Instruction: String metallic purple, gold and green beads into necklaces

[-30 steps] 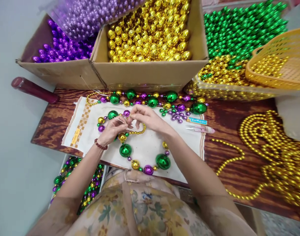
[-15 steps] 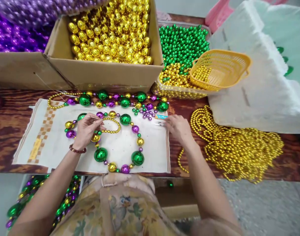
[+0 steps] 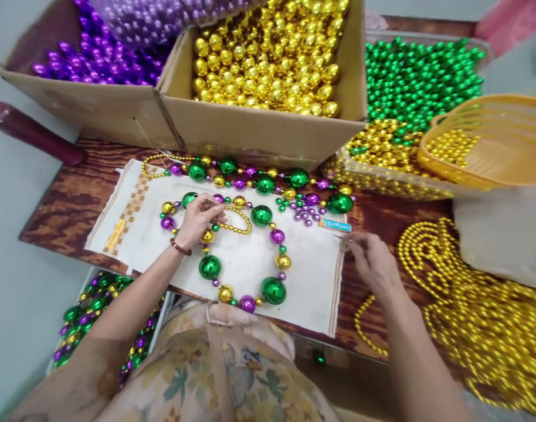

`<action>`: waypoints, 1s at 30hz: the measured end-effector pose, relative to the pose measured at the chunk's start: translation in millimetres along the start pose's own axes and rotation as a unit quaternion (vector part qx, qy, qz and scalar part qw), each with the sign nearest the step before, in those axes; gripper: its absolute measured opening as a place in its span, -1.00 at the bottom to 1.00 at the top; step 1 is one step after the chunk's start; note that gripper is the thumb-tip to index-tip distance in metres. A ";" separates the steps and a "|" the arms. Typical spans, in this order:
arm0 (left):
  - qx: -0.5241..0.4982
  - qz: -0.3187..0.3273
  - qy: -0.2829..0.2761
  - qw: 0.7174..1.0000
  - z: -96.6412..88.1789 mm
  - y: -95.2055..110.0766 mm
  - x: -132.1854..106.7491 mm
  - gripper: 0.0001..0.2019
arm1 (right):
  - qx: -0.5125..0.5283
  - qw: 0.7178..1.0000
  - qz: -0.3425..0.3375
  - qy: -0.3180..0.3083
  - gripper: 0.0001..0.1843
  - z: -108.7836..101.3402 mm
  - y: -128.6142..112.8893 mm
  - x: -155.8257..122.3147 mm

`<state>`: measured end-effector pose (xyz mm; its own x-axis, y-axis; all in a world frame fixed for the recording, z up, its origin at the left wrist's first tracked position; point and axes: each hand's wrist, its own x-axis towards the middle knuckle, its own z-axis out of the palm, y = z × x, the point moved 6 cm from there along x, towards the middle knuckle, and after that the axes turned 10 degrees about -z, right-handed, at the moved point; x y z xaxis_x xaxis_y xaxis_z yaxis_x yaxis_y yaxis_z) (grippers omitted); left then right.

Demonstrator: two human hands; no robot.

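Observation:
My left hand [image 3: 202,218] is closed in a pinch on the thin string of a bead necklace [image 3: 262,215], beside a loop of small gold beads [image 3: 239,221]. Large green, gold and purple balls of this necklace lie in a ring on a white cloth [image 3: 314,275]. At the cloth's right edge, my right hand [image 3: 376,261] is closed around a small pointed metal tool [image 3: 339,237]; only its tip shows, so its kind is unclear. Just above that tip is a small blue-and-orange packet [image 3: 335,225]. Loose purple beads [image 3: 306,214] lie nearby.
A second bead strand [image 3: 265,184] stretches along the cloth's far edge. Behind stand cardboard boxes [image 3: 250,129] of purple and gold beads, a clear tub [image 3: 395,176] and a yellow basket [image 3: 505,170]. Gold bead strands [image 3: 497,334] heap at right. Finished-looking strands [image 3: 92,310] sit below left.
The view has swung left, so everything appears farther right. My right hand has drawn back slightly from the packet with the metal tool. My left hand keeps its pinch by the gold loop.

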<state>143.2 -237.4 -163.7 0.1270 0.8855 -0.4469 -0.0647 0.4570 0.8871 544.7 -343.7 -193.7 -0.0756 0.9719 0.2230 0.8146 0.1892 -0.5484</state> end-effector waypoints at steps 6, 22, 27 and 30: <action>-0.029 -0.014 0.006 0.999 -3.5 -2.3 2.0 -0.55 | 0.181 0.981 0.002 -0.076 -0.79 31.7 -114.0 46.5; -0.053 0.067 -0.016 0.996 0.2 4.5 1.3 -0.60 | 0.200 0.859 -0.207 -0.424 -0.69 108.5 -219.8 132.2; -0.035 0.066 -0.019 0.997 1.1 4.9 -1.0 -0.62 | 0.240 0.858 -0.193 -0.411 -0.65 110.9 -219.8 133.7; -0.024 0.067 -0.017 0.997 1.8 5.4 -2.2 -0.64 | 0.261 0.856 -0.180 -0.409 -0.66 111.3 -218.7 133.2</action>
<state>144.3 -237.0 -157.6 0.1465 0.9361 -0.3198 -0.1310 0.3388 0.9317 292.5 -240.0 -133.8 -0.8183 0.5706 -0.0693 0.3033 0.3261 -0.8954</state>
